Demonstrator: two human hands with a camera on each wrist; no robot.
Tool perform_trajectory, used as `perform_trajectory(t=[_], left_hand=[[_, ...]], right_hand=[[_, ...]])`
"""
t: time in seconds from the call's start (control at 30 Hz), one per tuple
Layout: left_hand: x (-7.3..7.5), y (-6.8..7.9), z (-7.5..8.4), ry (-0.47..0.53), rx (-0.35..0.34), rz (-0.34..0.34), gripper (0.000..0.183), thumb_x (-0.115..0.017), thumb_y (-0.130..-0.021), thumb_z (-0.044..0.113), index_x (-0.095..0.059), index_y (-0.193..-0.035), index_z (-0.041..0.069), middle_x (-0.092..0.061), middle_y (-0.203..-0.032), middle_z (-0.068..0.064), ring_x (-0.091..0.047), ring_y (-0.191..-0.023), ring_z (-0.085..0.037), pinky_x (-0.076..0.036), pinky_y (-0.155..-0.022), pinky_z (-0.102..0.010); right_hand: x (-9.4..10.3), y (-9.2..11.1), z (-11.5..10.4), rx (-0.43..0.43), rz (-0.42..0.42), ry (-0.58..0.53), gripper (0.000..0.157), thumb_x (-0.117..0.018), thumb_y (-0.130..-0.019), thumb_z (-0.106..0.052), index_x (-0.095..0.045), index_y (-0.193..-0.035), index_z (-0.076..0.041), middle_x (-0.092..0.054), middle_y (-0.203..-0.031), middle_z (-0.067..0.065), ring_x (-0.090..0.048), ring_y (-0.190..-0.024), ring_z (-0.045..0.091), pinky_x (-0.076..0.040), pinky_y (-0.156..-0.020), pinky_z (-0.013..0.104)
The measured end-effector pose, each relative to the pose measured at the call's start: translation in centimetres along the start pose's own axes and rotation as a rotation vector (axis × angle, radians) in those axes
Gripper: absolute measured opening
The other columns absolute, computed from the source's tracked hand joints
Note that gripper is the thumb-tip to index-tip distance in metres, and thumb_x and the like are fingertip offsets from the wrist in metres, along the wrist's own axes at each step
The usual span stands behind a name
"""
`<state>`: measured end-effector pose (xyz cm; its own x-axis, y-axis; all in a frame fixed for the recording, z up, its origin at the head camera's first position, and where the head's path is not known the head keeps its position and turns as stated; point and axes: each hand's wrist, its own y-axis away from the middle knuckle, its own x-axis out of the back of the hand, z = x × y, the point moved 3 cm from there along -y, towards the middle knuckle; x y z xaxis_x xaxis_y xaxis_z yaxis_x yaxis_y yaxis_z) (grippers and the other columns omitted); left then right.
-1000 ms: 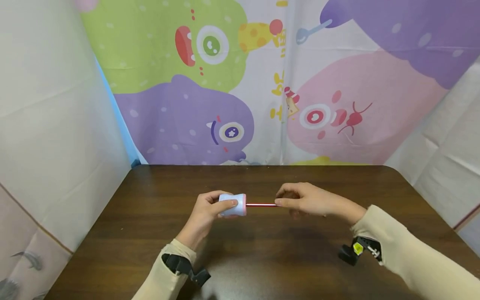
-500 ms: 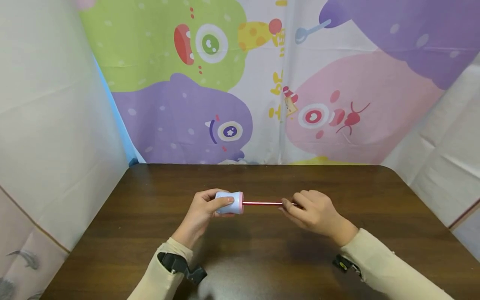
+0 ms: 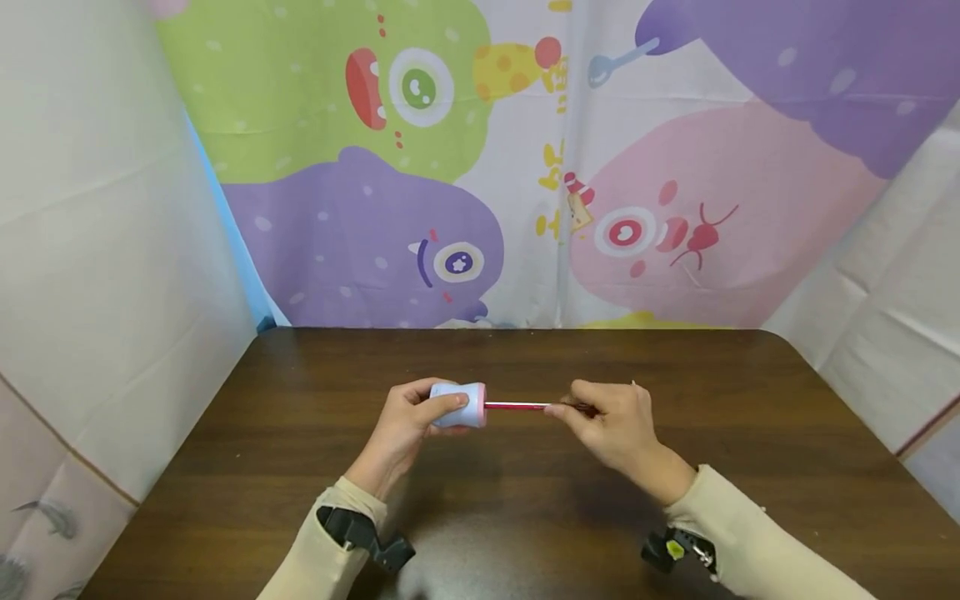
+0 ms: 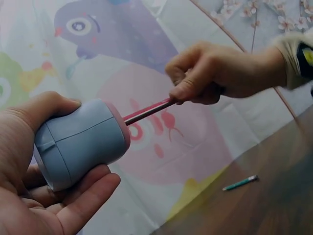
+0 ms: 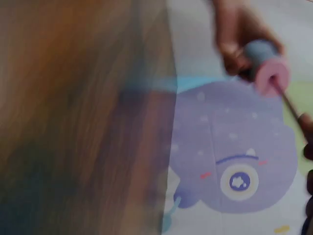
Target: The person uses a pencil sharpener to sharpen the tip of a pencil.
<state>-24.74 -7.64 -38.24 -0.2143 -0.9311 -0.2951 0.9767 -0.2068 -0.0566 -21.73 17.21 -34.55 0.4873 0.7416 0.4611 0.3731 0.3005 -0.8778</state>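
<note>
A light blue pencil sharpener (image 3: 459, 405) with a pink end is gripped by my left hand (image 3: 401, 429), thumb along its near side. Out of the sharpener's pink face, through a hole that shows in the right wrist view, runs a red pencil (image 3: 517, 406), held level above the table. My right hand (image 3: 618, 421) pinches the pencil's other end between thumb and curled fingers. In the left wrist view the sharpener (image 4: 83, 142) lies across the left palm, the pencil (image 4: 148, 111) slanting up to the right hand (image 4: 210, 73).
Both hands are over a dark brown table (image 3: 337, 367). A short green pencil-like stick (image 4: 240, 182) lies on the table in the left wrist view. Behind stands a cartoon-printed curtain (image 3: 525, 283), with white cloth (image 3: 112, 208) at the left side. Each wrist wears a black camera mount (image 3: 367, 537).
The right hand has turned at the wrist, knuckles rolling over and then back, while pinching the pencil. The left hand and sharpener have hardly moved.
</note>
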Motion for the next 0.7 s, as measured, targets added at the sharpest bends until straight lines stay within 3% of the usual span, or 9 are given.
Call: perform_trajectory(t=[0.1,0.2,0.33,0.43,0.5,0.57,0.63,0.7], left_hand=[[0.2,-0.1,-0.2,-0.008,0.009,0.021,0.007,-0.069,-0.080,-0.004,-0.071,-0.087,-0.002,-0.064,-0.086,-0.011,-0.065,-0.074,-0.022,-0.062,-0.071,-0.051],[0.5,-0.2,-0.3,-0.022,0.008,0.025,0.006,-0.070,-0.080,-0.005,-0.071,-0.086,-0.003,-0.063,-0.085,-0.011,-0.065,-0.074,-0.022,-0.061,-0.072,-0.052],[0.5,-0.3,-0.2,-0.059,-0.010,0.014,0.008,-0.071,-0.079,-0.004,-0.071,-0.087,-0.003,-0.064,-0.083,-0.009,-0.065,-0.072,-0.021,-0.061,-0.072,-0.054],[0.4,-0.3,-0.3,-0.081,-0.011,-0.008,0.010,-0.072,-0.079,-0.003,-0.071,-0.089,-0.004,-0.063,-0.081,-0.008,-0.063,-0.071,-0.020,-0.061,-0.071,-0.051],[0.3,-0.3,-0.5,-0.078,0.000,-0.021,0.011,-0.072,-0.079,-0.003,-0.071,-0.090,-0.005,-0.063,-0.081,-0.008,-0.063,-0.072,-0.020,-0.062,-0.069,-0.048],[0.3,-0.3,-0.6,-0.060,0.020,-0.032,0.010,-0.071,-0.080,-0.004,-0.071,-0.090,-0.005,-0.063,-0.082,-0.009,-0.063,-0.073,-0.020,-0.062,-0.068,-0.045],[0.4,-0.4,-0.8,-0.037,0.039,-0.035,0.009,-0.070,-0.080,-0.004,-0.072,-0.090,-0.004,-0.063,-0.084,-0.009,-0.063,-0.074,-0.021,-0.063,-0.067,-0.043],[0.4,-0.4,-0.9,-0.020,0.044,-0.032,0.009,-0.070,-0.080,-0.004,-0.072,-0.089,-0.002,-0.063,-0.085,-0.010,-0.064,-0.074,-0.021,-0.063,-0.066,-0.042]], right_hand=[[-0.2,-0.6,0.5,-0.385,-0.254,-0.095,0.040,-0.086,-0.072,-0.023,-0.049,-0.056,-0.022,-0.037,-0.050,-0.014,-0.028,-0.048,0.000,-0.017,-0.045,0.018],[-0.6,-1.2,1.3,-0.703,-0.487,-0.285,0.044,-0.083,-0.078,-0.023,-0.046,-0.056,-0.017,-0.034,-0.051,-0.010,-0.030,-0.050,0.009,-0.022,-0.047,0.024],[-1.2,-1.0,2.8,-1.043,-0.729,-0.592,0.047,-0.074,-0.086,-0.021,-0.037,-0.058,-0.012,-0.028,-0.051,-0.004,-0.022,-0.047,0.011,-0.017,-0.045,0.023],[-1.5,-0.4,3.5,-1.251,-0.932,-0.748,0.039,-0.064,-0.093,-0.023,-0.043,-0.062,-0.013,-0.026,-0.049,-0.006,-0.018,-0.043,0.007,-0.013,-0.042,0.021],[-1.5,-0.1,3.6,-1.343,-1.067,-0.820,0.037,-0.058,-0.097,-0.026,-0.047,-0.064,-0.013,-0.025,-0.047,-0.008,-0.017,-0.042,0.005,-0.011,-0.042,0.020],[-1.4,0.0,3.5,-1.379,-1.174,-0.863,0.037,-0.052,-0.100,-0.029,-0.049,-0.067,-0.012,-0.023,-0.047,-0.010,-0.015,-0.041,0.005,-0.009,-0.043,0.020],[-1.2,-0.1,3.4,-1.355,-1.221,-0.873,0.039,-0.050,-0.101,-0.031,-0.050,-0.067,-0.011,-0.023,-0.047,-0.010,-0.014,-0.042,0.005,-0.008,-0.043,0.020],[-1.1,-0.3,3.3,-1.296,-1.217,-0.852,0.040,-0.051,-0.101,-0.032,-0.054,-0.069,-0.009,-0.024,-0.047,-0.009,-0.015,-0.042,0.005,-0.010,-0.042,0.020]])
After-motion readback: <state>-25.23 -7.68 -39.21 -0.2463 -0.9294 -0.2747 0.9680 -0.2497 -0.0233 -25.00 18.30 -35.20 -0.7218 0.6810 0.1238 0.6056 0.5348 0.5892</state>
